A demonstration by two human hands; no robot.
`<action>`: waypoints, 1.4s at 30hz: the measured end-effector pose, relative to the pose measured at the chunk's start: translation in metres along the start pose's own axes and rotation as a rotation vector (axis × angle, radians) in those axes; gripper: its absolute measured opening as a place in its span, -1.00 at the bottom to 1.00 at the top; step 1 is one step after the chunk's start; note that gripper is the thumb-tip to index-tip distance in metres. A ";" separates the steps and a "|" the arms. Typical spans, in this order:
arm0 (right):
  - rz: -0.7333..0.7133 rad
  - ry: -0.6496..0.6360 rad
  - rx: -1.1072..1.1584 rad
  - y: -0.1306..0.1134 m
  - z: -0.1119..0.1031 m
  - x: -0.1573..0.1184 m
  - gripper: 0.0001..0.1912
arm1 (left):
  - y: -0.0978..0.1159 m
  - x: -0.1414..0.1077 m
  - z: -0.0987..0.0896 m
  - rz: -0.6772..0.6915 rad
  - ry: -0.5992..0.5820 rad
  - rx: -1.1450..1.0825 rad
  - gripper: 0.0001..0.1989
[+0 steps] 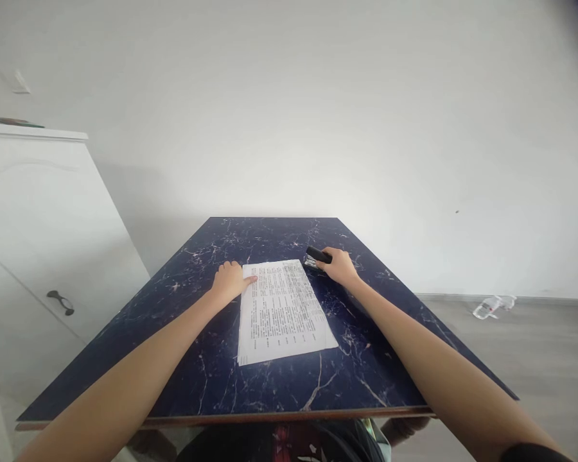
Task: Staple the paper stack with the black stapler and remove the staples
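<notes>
A stack of printed paper sheets (284, 314) lies on the dark blue marbled table (183, 385), its edges slightly uneven. My left hand (228, 282) grips the upper left edge of the sheets, thumb on top and fingers at the side. In my right hand (340, 266) is a black stapler (318, 255), held just beyond the upper right corner of the paper. The stapler's jaws point left toward that corner; whether they touch the paper I cannot tell. My right fingers hide its rear part.
A white cabinet (38, 192) with a dark handle stands to the left of the table. The white wall (279, 115) rises behind the table's far edge. On the floor to the right lies a clear plastic item (489, 307).
</notes>
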State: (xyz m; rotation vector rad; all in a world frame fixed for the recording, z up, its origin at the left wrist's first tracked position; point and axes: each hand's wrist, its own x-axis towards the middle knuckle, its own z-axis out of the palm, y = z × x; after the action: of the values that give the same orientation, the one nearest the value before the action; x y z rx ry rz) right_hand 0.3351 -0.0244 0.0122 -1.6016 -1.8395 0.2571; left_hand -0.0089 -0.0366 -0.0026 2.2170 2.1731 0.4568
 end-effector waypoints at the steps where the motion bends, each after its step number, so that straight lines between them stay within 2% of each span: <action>1: 0.012 -0.006 -0.015 0.002 0.002 0.001 -0.81 | 0.001 0.001 -0.001 0.005 -0.032 -0.035 -0.45; 4: 0.013 -0.025 -0.043 0.002 0.006 0.003 -0.81 | 0.004 0.001 -0.003 0.054 -0.074 -0.152 -0.75; 7: -0.004 -0.035 -0.055 0.001 0.007 0.002 -0.81 | 0.004 0.002 -0.005 0.091 -0.044 -0.217 -0.86; 9: -0.019 -0.035 -0.060 0.001 0.006 0.002 -0.80 | 0.000 0.004 -0.006 0.101 0.012 -0.283 -0.86; 12: -0.045 -0.071 -0.039 -0.001 0.002 0.001 -0.78 | -0.011 0.011 -0.006 0.118 0.178 -0.497 -0.85; 15: -0.146 -0.226 0.055 -0.005 -0.006 0.000 -0.76 | -0.024 0.020 -0.004 0.168 0.305 -0.710 -0.80; 18: -0.284 -0.408 0.163 -0.010 -0.015 -0.002 -0.77 | -0.031 0.025 -0.003 0.196 0.347 -0.816 -0.73; 20: -0.329 -0.476 0.198 -0.014 -0.018 -0.005 -0.76 | -0.033 0.027 -0.004 0.189 0.378 -0.854 -0.71; 32: -0.437 -0.692 0.243 -0.039 -0.025 -0.022 -0.68 | -0.037 0.028 -0.009 0.130 0.439 -0.828 -0.74; 35: -0.441 -0.626 0.215 -0.049 -0.018 -0.028 -0.62 | -0.037 0.028 -0.010 0.136 0.441 -0.820 -0.74; 39: -0.285 -0.331 0.102 -0.063 0.001 -0.036 -0.37 | -0.035 0.027 -0.010 0.135 0.446 -0.787 -0.77; 42: -0.230 -0.248 -0.002 -0.069 0.011 -0.039 -0.38 | -0.034 0.027 -0.010 0.142 0.444 -0.797 -0.77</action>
State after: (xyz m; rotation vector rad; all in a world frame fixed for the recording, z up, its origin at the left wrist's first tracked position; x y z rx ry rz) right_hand 0.2741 -0.0733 0.0285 -1.3932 -2.1924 0.3626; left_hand -0.0447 -0.0105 0.0055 1.8992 1.5119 1.6068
